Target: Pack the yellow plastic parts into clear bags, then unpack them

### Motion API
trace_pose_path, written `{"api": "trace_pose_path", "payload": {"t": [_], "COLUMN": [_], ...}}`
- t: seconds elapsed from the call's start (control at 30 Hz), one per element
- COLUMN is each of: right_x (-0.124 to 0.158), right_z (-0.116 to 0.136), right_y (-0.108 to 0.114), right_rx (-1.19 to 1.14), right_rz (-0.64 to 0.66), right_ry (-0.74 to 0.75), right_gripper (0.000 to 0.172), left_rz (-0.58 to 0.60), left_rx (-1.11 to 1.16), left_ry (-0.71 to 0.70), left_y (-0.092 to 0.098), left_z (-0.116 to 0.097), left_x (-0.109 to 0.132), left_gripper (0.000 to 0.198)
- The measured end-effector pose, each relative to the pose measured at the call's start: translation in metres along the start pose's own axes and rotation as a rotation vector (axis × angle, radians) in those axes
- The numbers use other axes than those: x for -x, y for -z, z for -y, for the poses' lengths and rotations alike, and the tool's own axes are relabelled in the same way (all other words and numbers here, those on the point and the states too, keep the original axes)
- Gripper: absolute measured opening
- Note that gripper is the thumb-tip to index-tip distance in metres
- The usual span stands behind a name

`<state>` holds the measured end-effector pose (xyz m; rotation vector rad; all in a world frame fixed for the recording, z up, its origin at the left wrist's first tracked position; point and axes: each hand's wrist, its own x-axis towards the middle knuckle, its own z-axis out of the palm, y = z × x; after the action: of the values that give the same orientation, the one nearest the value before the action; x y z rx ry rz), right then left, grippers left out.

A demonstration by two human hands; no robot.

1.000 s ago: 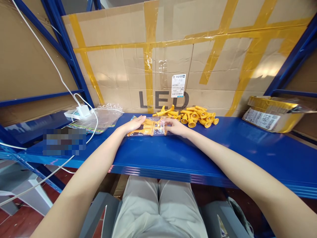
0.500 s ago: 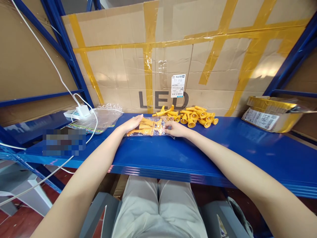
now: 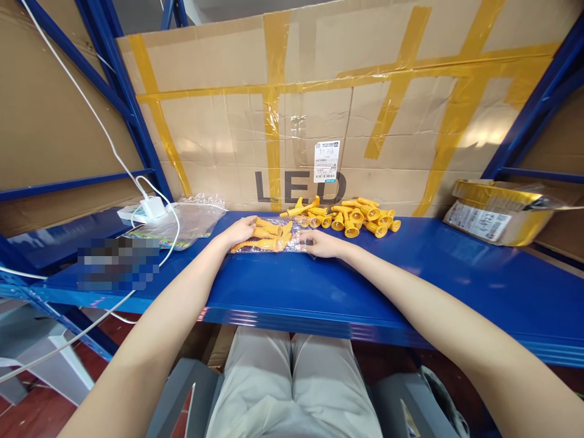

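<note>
Lying on a blue shelf [image 3: 283, 286], a clear plastic bag [image 3: 296, 239] with yellow funnel-ended pieces [image 3: 268, 244] inside is touched at both ends. Its left end is partly covered by the left hand [image 3: 241, 230]; whether film is gripped there cannot be told. Its right end is pinched by the curled fingers of the right hand [image 3: 323, 244]. Behind and to the right, a loose yellow pile [image 3: 351, 218] is heaped before cardboard [image 3: 219, 140] marked LED. Well apart, a small taped carton [image 3: 497, 210] is seen at far right.
</note>
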<state>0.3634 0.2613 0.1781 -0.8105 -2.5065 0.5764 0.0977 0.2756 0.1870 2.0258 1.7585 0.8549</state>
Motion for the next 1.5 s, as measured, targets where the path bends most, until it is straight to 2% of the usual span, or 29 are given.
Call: {"api": "trace_pose_path", "payload": {"t": [0.1,0.2,0.3,0.4,0.47,0.53,0.6,0.7,0.77,0.87,1.0,1.2,1.3,1.37,1.5], "right_x": [-0.001,-0.001,0.004,0.013,0.017,0.021,0.022,0.022,0.022,0.022,0.023,0.025,0.026,0.027,0.025], "right_z": [0.005,0.009,0.014,0.018,0.018,0.014,0.008,0.0,-0.004,-0.007,-0.013,-0.03,-0.033,-0.031,-0.016], "right_y": [0.0,0.007,0.021,0.04,0.049,0.055,0.056,0.053,0.051,0.052,0.06,0.071,0.073,0.073,0.072], "right_rx": [0.041,0.179,0.481,0.718,0.767,0.768,0.75,0.719,0.697,0.676,0.618,0.394,0.325,0.313,0.462], "right_rz": [-0.029,-0.146,-0.29,-0.384,-0.346,-0.251,-0.159,-0.086,-0.074,-0.139,-0.379,-0.763,-0.895,-0.933,-0.986], "right_ry": [-0.033,-0.119,-0.285,-0.533,-0.698,-0.826,-0.898,-0.938,-0.948,-0.912,-0.864,-0.829,-0.698,-0.587,-0.404], "right_gripper": [0.018,0.022,0.025,0.029,0.032,0.033,0.039,0.061,0.069,0.063,0.043,0.035,0.034,0.033,0.035], "left_rz": [-0.022,-0.029,-0.07,-0.094,-0.091,-0.087,-0.083,-0.072,-0.074,-0.085,-0.08,-0.095,-0.103,-0.104,-0.095], "left_rx": [0.033,0.064,0.038,-0.019,-0.051,-0.072,-0.085,-0.107,-0.116,-0.113,-0.125,-0.123,-0.109,-0.1,-0.086], "left_ry": [0.021,0.031,0.052,0.082,0.094,0.1,0.107,0.112,0.108,0.095,0.086,0.068,0.065,0.07,0.067], "left_y": [0.001,0.002,0.004,0.005,0.006,0.006,0.006,0.006,0.006,0.005,0.004,0.004,0.005,0.005,0.005], "left_z": [0.005,0.01,0.013,0.014,0.013,0.012,0.01,0.008,0.008,0.01,0.013,0.012,0.011,0.011,0.009], "left_x": [-0.003,-0.005,-0.006,-0.006,-0.006,-0.005,-0.004,-0.003,-0.003,-0.004,-0.006,-0.004,-0.003,-0.003,-0.001], "left_gripper": [0.048,0.047,0.045,0.046,0.049,0.051,0.053,0.052,0.051,0.05,0.051,0.051,0.049,0.047,0.046]}}
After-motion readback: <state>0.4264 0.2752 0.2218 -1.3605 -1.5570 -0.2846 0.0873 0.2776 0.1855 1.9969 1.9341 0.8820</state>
